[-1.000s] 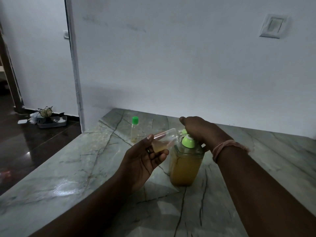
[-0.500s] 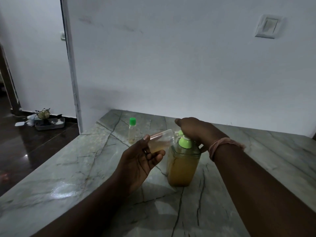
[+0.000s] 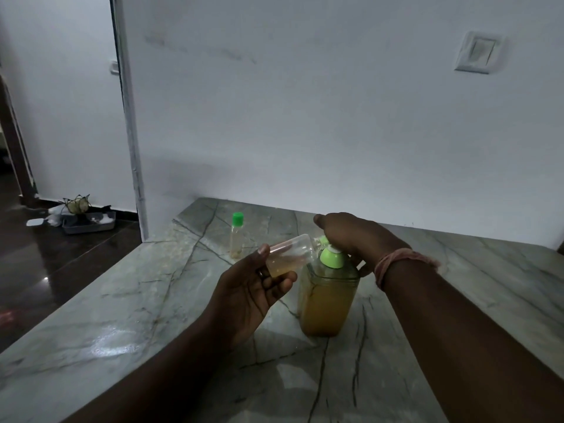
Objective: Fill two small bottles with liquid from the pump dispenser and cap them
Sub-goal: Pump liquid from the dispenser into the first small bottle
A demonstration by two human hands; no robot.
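Head view, left hand (image 3: 247,296) fingers curled round tilted small bottle (image 3: 288,254), right hand (image 3: 355,239) pressing pump dispenser (image 3: 328,296).

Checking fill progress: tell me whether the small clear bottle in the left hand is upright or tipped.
Tipped. The small clear bottle lies nearly sideways in the left hand, yellowish liquid pooled along its lower side.

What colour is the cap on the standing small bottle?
Bright green cap on the small bottle, clearest in the head view.
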